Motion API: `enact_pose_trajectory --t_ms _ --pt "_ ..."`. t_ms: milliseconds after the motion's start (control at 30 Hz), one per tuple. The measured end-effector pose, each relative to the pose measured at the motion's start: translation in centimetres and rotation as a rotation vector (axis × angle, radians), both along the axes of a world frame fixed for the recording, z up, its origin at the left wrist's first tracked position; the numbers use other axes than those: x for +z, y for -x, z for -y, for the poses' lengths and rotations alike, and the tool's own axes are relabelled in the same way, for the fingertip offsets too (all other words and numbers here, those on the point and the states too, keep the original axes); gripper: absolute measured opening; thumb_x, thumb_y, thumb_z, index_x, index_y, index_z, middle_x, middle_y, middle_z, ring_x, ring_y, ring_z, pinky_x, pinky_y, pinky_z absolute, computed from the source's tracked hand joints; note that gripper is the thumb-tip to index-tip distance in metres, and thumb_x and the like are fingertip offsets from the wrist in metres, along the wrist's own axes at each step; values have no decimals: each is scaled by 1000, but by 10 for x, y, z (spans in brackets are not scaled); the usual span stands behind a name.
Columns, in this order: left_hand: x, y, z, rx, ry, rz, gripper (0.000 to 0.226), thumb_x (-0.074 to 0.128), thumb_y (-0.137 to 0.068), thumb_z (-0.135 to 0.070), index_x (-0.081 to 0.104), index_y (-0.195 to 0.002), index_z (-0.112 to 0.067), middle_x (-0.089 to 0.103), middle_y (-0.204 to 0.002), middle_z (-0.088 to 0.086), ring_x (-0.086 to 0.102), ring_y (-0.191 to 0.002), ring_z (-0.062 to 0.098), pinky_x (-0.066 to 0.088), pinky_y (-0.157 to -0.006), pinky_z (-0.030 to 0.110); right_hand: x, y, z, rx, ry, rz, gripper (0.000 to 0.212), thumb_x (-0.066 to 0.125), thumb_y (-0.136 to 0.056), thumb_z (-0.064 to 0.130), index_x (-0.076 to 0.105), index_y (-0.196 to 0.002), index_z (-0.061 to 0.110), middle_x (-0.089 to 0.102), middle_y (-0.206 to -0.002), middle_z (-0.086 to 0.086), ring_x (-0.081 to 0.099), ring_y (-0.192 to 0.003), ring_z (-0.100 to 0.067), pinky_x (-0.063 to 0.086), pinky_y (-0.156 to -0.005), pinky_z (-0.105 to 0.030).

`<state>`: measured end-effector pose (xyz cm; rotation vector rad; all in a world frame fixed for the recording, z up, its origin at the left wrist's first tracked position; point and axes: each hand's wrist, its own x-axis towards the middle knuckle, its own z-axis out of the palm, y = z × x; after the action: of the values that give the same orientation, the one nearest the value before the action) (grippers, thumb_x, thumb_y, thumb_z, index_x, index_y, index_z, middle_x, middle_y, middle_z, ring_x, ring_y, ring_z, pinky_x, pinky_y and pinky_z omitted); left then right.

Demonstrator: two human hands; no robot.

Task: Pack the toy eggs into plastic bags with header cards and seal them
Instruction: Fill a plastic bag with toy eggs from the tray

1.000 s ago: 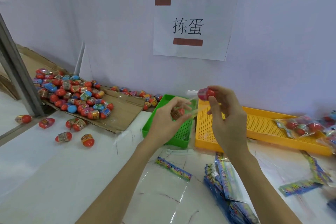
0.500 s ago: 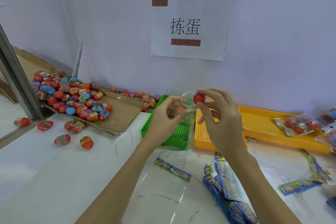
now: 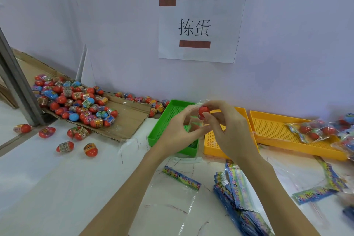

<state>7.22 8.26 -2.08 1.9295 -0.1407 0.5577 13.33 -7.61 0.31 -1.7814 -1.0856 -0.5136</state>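
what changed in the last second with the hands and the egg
The right hand brought its red egg down and left, to the clear bag pinched by the left hand. Both grips held; the green tray and egg pile stayed put.

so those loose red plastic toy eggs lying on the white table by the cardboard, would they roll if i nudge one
Probably. The loose red plastic toy eggs are rounded and smooth, lying on their sides on the flat white table, so a nudge would likely send one off in a wobbling curve. Their glossy wrap bands look slippery, so a light pinch may slide.
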Motion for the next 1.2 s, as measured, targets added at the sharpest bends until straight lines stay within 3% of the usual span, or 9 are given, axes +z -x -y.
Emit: enact_pose_trajectory --t_ms 133,333,500,667,800,900,1033,1133,1200 --pt "3 2 2 -59 177 64 36 52 -106 -29 64 -138 -17 73 -116 4 68 -106 18 56 -92 31 1 1 0 13 11 40 22 62 -101 14 65 -123 10 68 -113 -3 71 -93 -6 57 -83 -17" --pt "5 1 9 205 -12 263 28 45 -112 -19 71 -120 -25 74 -104 -15 72 -88 12 55 -74 13 -2 3 1 -62 123 127 25 63 -102 22 69 -126 17 72 -118 5 70 -90 -8 59 -75 -25" --pt "3 0 10 191 -152 323 31 47 -111 -19 69 -133 -15 74 -117 -12 71 -104 7 60 -88 30 -3 5 1 -238 240 171 23 62 -103 26 66 -126 23 76 -106 6 73 -86 -19 59 -69 -39" --pt "-3 -4 9 177 -252 327 32 51 -110 -18 68 -136 -14 72 -130 -5 65 -122 7 56 -99 41 -10 7 -4 -252 408 170 24 52 -104 20 69 -119 14 63 -122 -2 61 -89 -19 44 -69 -26" --pt "2 -2 11 206 -159 308 31 51 -110 -18 69 -135 -15 74 -125 -6 66 -119 6 57 -99 38 -11 9 -5 -159 477 151 32 54 -99 37 65 -123 19 58 -126 3 58 -96 -15 51 -77 -29" --pt "7 1 12 160 -88 245 34 49 -111 -27 66 -139 -19 72 -128 -9 67 -117 7 58 -96 35 -12 5 -6 -174 471 147 20 70 -96 31 68 -113 20 64 -115 6 63 -93 -18 54 -79 -32" --pt "10 3 -7 3 2 -16 75 49 -90 -80 45 -152 -37 61 -141 -18 63 -117 1 54 -96 23 -6 -2 -1 -132 133 -122 12 78 -91 22 71 -100 23 71 -96 13 68 -82 -4 49 -70 -16" --pt "2 3 -16 19 -240 -41 62 77 -88 -52 55 -143 -33 66 -125 -23 62 -112 -8 47 -92 10 0 -6 4 -26 -75 -407 18 80 -89 20 72 -105 23 75 -95 13 73 -84 -3 56 -70 -16" --pt "-2 -1 -14 36 -209 -15 46 79 -91 -33 66 -134 -23 71 -116 -18 66 -105 -4 51 -89 12 0 -9 7 64 -146 -599 22 81 -88 20 75 -108 22 77 -97 13 73 -89 -3 57 -70 -16"
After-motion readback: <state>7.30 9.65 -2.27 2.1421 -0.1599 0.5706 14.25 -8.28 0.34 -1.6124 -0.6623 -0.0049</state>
